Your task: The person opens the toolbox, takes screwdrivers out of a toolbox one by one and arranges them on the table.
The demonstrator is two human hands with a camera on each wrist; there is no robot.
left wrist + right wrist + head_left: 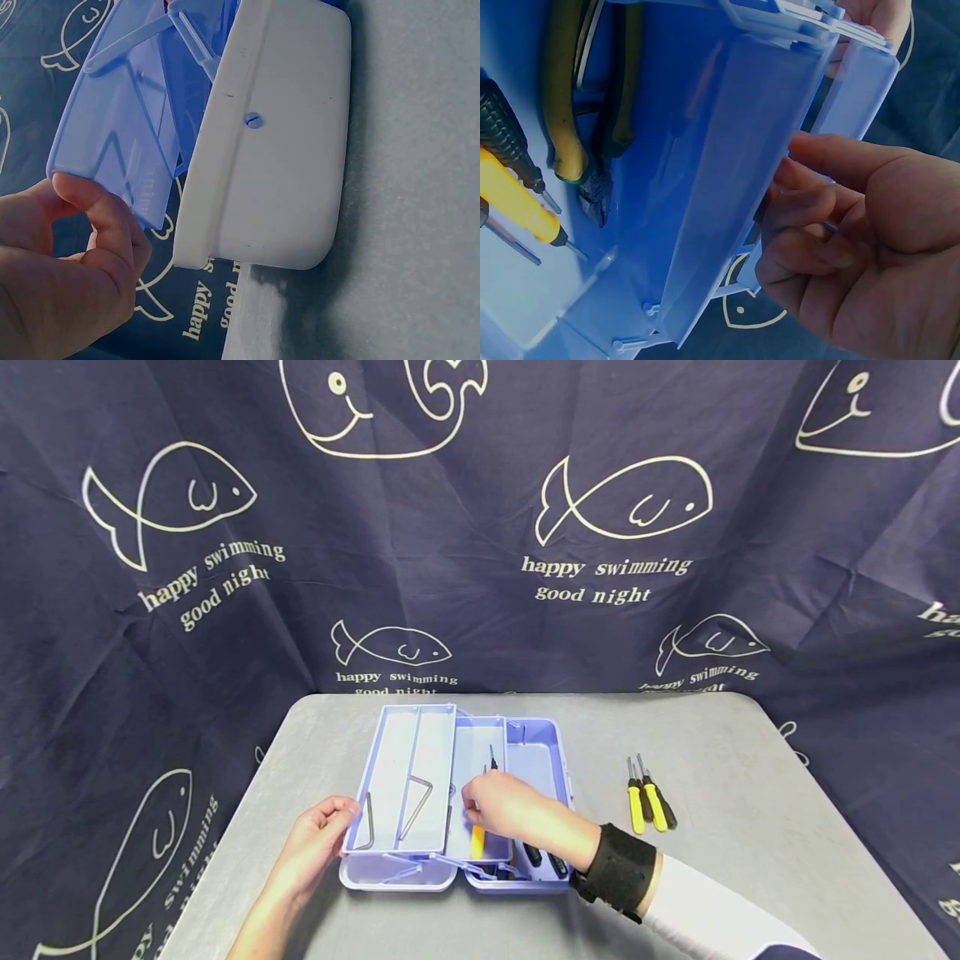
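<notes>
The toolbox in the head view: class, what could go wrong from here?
If the left hand tugs or tips the raised tray, the bent metal rods lying in it could slide. Should that tray shift, a hinged arm might pinch a finger. The right hand is beside a slim metal shaft, which might prick it.

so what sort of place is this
Probably an indoor tabletop workspace, perhaps staged for filming: a grey table holds an open toolbox, with a fish-print cloth hung behind.

"Happy swimming" and "good night" in pale lettering (633, 567), many times over, on the dark blue cloth (480, 539).
</notes>
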